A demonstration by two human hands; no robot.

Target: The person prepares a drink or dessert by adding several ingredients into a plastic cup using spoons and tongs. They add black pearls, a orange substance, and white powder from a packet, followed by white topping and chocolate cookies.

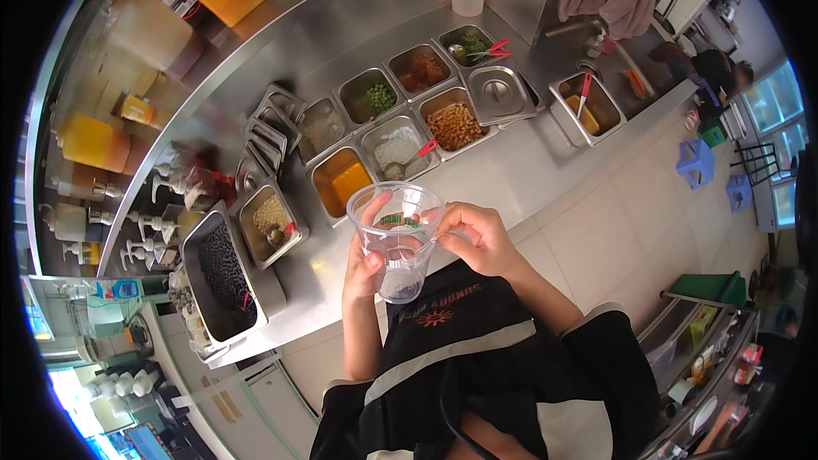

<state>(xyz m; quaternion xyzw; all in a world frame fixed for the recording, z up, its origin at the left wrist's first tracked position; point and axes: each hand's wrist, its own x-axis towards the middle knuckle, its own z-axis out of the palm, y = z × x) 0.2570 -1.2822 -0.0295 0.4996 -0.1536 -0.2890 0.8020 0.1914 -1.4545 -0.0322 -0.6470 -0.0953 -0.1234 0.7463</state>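
Note:
My left hand (363, 268) wraps around a clear plastic cup (402, 284) that bears green and white printing. The cup is tilted, with its open mouth toward me, and looks empty. At the cup's right wall, my right hand (478, 237) has thumb and forefinger pinched on a thin pale strip (429, 243); whether the strip is stuck to the cup I cannot tell. Just beyond the cup stand steel pans, one with orange jelly (351, 184) and one with white cubes (399, 144) and a red-handled spoon (412, 158).
A deep pan of black pearls (223, 268) and a pan of pale beads (270, 214) stand at the counter's left, near pump bottles (150, 223). Farther right are brown cubes (455, 124), a steel lid (498, 91) and a sink (629, 54). A person (712, 76) is at the far right.

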